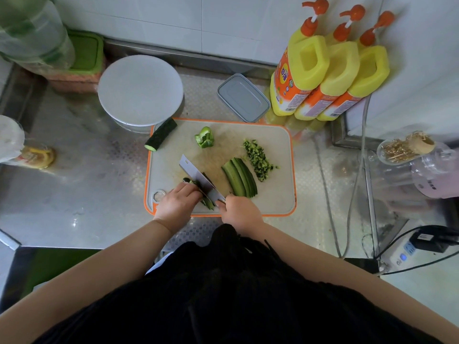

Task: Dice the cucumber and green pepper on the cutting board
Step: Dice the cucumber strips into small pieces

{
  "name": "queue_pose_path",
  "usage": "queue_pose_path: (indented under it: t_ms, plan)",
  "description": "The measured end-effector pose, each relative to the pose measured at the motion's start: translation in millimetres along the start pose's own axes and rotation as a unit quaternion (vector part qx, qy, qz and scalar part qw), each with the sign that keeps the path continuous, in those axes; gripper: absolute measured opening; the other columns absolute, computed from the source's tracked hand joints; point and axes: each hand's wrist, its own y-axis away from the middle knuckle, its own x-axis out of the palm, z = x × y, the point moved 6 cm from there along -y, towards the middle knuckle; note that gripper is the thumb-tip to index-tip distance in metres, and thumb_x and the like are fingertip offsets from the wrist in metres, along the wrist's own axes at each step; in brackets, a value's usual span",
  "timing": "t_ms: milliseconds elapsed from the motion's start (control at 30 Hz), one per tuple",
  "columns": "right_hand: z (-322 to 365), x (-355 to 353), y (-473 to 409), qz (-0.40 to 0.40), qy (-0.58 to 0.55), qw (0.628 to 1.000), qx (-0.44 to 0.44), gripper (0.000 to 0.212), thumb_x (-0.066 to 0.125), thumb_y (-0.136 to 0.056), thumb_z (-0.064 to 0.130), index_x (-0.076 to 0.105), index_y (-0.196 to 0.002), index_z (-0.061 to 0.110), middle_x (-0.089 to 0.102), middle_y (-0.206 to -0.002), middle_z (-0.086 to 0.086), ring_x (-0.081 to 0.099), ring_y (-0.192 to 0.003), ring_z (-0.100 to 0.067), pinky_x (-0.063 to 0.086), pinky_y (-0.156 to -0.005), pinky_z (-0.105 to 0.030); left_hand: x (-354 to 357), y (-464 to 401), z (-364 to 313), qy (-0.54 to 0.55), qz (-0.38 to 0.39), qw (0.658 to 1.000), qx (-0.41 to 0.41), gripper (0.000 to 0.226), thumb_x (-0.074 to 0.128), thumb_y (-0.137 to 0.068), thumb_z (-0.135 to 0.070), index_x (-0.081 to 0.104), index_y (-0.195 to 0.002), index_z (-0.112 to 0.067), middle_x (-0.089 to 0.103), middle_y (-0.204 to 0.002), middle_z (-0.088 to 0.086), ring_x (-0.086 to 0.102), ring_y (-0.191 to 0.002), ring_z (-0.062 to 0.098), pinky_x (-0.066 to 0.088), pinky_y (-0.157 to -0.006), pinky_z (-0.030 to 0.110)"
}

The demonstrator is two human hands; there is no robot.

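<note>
Bench: the patterned steel bench carries all you work with; the board lies straight ahead of you, near its front edge.
Cutting board: the pale rectangular plastic cutting board with the orange rim sits with its long side across your body, and both your hands are over its near left corner.
Knife: the broad steel cleaver blade runs from near right to far left, edge down on the cucumber under your left hand.
Uncut cucumber half: the dark green stub lies across the board's far left corner, long axis slanting from near left to far right, cut face pointing near left; your left hand is the nearer one.
Cucumber slabs: the long green slices lie fanned just right of the blade, long axis running near right to far left, roughly in line with the knife; your right hand is nearer.
Left hand: fingers curled, pressing the cucumber piece against the blade's side.
Right hand: wrapped round the knife handle.
Diced pile: small green cubes in a strip beyond the slabs.
Green pepper: a crumpled light green chunk at the board's far middle, well apart from both hands, not yet diced.
</note>
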Motion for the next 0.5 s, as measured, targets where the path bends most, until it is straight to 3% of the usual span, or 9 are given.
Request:
queue_pose_path:
  t_ms: [67,200,400,500]
  plan:
    - [2,2,0,0.001,0.011,1.000,-0.006,0.033,0.037,-0.102,0.035,0.046,-0.079,0.012,0.041,-0.062,0.002,0.050,-0.069,-0.025,0.035,-0.059,-0.032,0,0,0,0.000,0.001,1.000,0.001,0.031,0.073,-0.065,0.011,0.071,-0.091,-0.008,0.064,-0.094,0.008,0.056,-0.089,0.026,0.057,-0.061,0.039]
    - [3,4,-3,0.011,0.022,1.000,-0.010,0.034,0.037,-0.102,0.034,0.055,-0.090,0.008,0.050,-0.074,-0.003,0.059,-0.079,-0.030,0.042,-0.062,-0.034,-1,0,-1,-0.002,0.001,1.000,0.000,0.033,0.074,-0.066,0.011,0.071,-0.092,-0.009,0.064,-0.094,0.007,0.056,-0.088,0.025,0.057,-0.060,0.038]
    - [6,12,-10,0.027,0.030,0.999,0.002,0.024,0.041,-0.100,0.027,0.054,-0.087,0.012,0.053,-0.078,-0.005,0.062,-0.083,-0.030,0.040,-0.061,-0.032,-1,0,0,0.001,-0.007,1.000,0.009,0.029,0.074,-0.069,0.008,0.071,-0.092,-0.010,0.065,-0.093,0.006,0.059,-0.087,0.025,0.057,-0.062,0.035]
    - [7,18,-13,0.032,0.033,0.999,0.012,0.026,0.041,-0.100,0.028,0.058,-0.095,0.009,0.062,-0.089,-0.010,0.062,-0.086,-0.030,0.041,-0.063,-0.033,-2,-1,-1,0.003,-0.013,1.000,0.012,0.025,0.073,-0.073,0.007,0.071,-0.092,-0.010,0.065,-0.093,0.006,0.060,-0.086,0.025,0.057,-0.063,0.036]
